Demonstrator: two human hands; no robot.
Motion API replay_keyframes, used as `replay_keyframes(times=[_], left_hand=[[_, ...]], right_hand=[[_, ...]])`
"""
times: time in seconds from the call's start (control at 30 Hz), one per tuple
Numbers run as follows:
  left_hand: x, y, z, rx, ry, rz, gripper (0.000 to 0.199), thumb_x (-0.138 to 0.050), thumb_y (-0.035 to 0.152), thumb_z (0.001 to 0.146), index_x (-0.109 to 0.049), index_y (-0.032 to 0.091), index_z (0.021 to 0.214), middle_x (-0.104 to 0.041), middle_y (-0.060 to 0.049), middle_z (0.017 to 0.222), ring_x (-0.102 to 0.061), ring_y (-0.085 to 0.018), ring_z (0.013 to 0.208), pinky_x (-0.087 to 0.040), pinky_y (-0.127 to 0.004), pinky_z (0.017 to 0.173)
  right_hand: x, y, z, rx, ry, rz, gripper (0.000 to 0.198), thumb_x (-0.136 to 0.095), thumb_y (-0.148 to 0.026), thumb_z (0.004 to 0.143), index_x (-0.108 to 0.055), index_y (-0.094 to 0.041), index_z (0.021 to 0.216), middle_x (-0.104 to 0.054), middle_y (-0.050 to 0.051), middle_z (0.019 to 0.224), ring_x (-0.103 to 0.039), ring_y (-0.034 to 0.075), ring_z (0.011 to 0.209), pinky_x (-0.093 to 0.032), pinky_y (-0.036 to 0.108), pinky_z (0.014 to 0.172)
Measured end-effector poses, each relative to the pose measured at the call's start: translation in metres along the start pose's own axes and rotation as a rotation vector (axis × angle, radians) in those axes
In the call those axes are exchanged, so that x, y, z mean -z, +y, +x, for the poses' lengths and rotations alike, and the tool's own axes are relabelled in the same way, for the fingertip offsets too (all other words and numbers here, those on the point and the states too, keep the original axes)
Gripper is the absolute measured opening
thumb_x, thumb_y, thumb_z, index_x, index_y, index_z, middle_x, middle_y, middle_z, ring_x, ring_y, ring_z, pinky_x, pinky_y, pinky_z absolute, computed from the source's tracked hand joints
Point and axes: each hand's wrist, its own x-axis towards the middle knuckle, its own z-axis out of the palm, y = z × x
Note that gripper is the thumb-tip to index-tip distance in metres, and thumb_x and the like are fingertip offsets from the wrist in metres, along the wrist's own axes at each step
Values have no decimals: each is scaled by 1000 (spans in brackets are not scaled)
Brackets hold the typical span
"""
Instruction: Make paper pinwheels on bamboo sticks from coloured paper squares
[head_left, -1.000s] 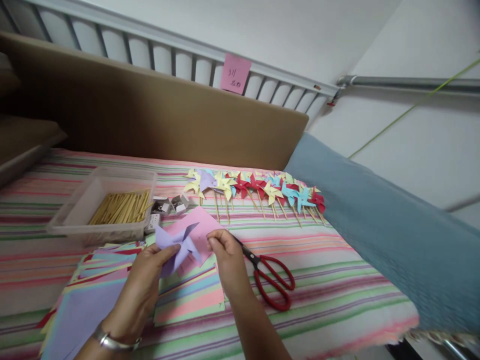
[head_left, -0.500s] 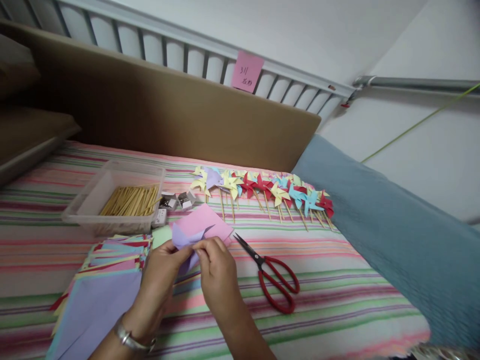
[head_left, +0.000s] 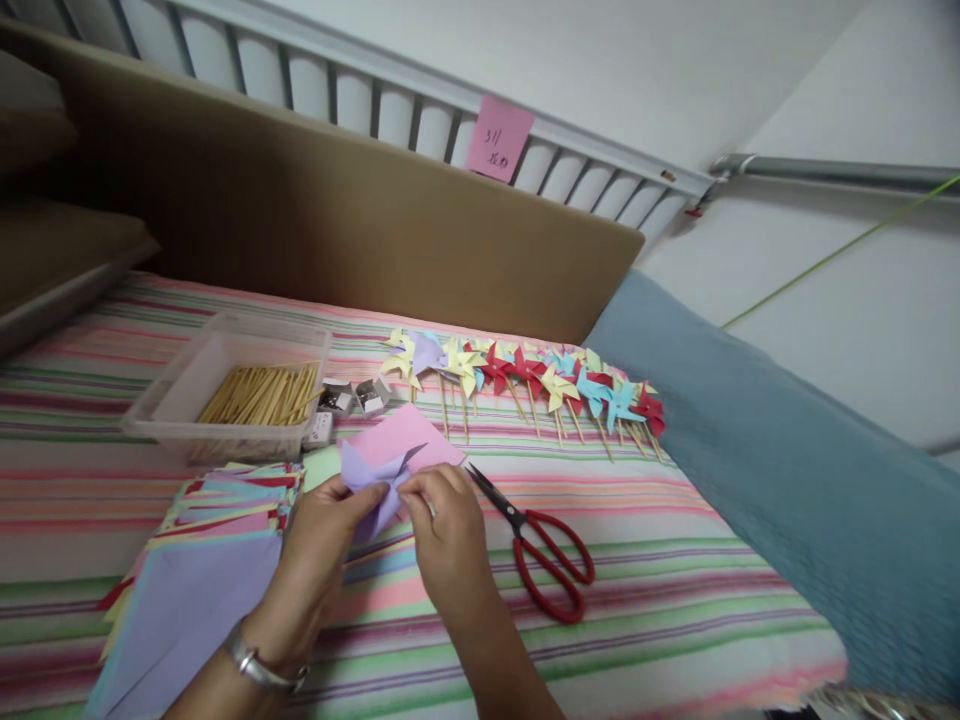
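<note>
Right hand [head_left: 448,535]'s come in closer, fingertips pinched on can't-tell-what, while left hand [head_left: 319,535] pinches the probably light, crease-prone purple pinwheel [head_left: 366,472], best gripped mid-fold.

Handwritten "311" on a pink paper note [head_left: 500,138], top centre of the frame.
The note sits against the white radiator [head_left: 435,132]; its upper line, in dark strokes, looks like 311, and the line below, toward the note's lower right, is handwriting too blurred to read. Left of the frame's centre, a small white box [head_left: 319,430] bears dark marks too small to make out.
</note>
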Motion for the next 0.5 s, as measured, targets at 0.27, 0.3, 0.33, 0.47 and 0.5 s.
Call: replay_keyframes(times=[0.27, 0.3, 0.33, 0.47, 0.5], left_hand=[[-3, 3, -3, 21, -62, -69, 34, -78, 29, 54, -72, 14, 84, -73, -6, 77, -64, -20, 73, -46, -30, 74], [-4, 4, -4, 19, -77, -79, 33, -78, 28, 55, -72, 15, 85, -73, -6, 77, -64, -20, 74, -46, -30, 75], [-5, 4, -6, 18, -92, -84, 32, -77, 28, 56, -72, 15, 85, -73, -6, 76, -64, -20, 74, -46, -30, 76], [-7, 6, -9, 6, -130, -62, 24, -76, 26, 58, -72, 15, 79, -72, -4, 71, -62, -18, 68, -46, -28, 71], [-7, 6, -9, 0, -132, -54, 22, -75, 26, 58, -72, 15, 77, -71, -4, 70, -61, -17, 66, -45, -27, 69]], right_hand=[[-2, 2, 0, -175, -35, 243, 12, -58, -12, 74, -65, -21, 70, -34, 5, 144, -21, 23, 135, -17, 40, 108], [-4, 2, 0, -183, -37, 248, 12, -58, -12, 74, -65, -21, 70, -33, 5, 145, -21, 23, 136, -17, 40, 109], [-4, 2, 0, -189, -34, 249, 12, -58, -13, 74, -65, -21, 70, -32, 5, 145, -20, 23, 136, -16, 40, 109], [-3, 4, 1, -197, -21, 240, 12, -58, -13, 74, -65, -20, 69, -33, 6, 145, -21, 23, 136, -17, 40, 109], [-3, 4, 2, -193, -25, 241, 11, -58, -13, 74, -65, -20, 69, -35, 6, 144, -22, 22, 136, -17, 40, 109]])
